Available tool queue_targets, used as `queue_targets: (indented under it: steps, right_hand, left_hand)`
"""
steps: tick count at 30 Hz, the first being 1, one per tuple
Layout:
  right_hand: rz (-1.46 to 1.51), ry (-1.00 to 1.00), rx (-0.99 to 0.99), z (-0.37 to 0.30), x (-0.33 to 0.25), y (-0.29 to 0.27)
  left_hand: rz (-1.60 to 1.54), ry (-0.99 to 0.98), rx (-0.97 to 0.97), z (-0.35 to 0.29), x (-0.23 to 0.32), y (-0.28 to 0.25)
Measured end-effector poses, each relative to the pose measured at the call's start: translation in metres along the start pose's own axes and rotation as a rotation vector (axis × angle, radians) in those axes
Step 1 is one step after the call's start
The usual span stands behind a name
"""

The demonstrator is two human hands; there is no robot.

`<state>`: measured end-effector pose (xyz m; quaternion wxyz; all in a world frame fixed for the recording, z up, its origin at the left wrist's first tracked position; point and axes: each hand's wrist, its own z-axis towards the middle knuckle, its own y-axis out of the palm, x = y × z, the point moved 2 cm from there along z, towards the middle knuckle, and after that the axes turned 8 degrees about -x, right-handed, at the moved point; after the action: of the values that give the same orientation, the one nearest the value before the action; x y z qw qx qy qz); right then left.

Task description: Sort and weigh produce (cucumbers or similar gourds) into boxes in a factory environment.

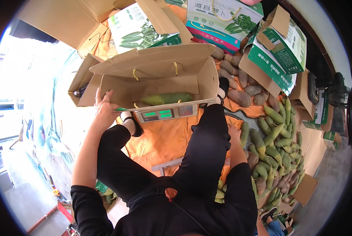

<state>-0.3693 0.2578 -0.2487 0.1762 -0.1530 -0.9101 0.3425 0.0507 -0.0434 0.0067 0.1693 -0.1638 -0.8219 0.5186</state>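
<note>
An open cardboard box (156, 83) with yellow cord handles sits in front of me, with one long green radish (167, 98) lying inside. Under the box's near side shows a scale (172, 113) with lit green digits. My left hand (104, 111) grips the near left corner of the box, thumb and fingers around the cardboard. Down beside my right knee, my right hand (234, 135) is next to a green radish (244, 134) at the edge of a large radish pile (278, 145); its fingers are partly hidden, so its hold cannot be made out.
Brown-skinned roots (239, 97) lie beyond my right foot. Printed boxes (140, 29) and a gift box (223, 19) stand at the back, more boxes (286, 43) at the right. Orange sheeting (156, 143) covers the ground. A person's arm (261, 227) shows at the lower right.
</note>
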Motion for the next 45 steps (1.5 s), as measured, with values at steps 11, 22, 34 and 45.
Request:
queue_targets:
  steps: [11, 22, 34, 45]
  right_hand:
    - [0.494, 0.231, 0.224, -0.078, 0.065, -0.055]
    - [0.482, -0.352, 0.99, -0.198, -0.003, -0.316]
    - [0.127, -0.684, 0.717, -0.141, -0.204, -0.355]
    - [0.35, -0.592, 0.713, -0.096, -0.267, -0.315]
  left_hand:
    - [-0.018, 0.023, -0.003, -0.004, 0.0, -0.001]
    - [0.049, 0.051, -0.028, -0.005, 0.001, -0.001]
    - [0.097, 0.079, 0.008, -0.014, 0.012, -0.006]
    - [0.106, 0.239, 0.031, -0.005, 0.003, -0.003]
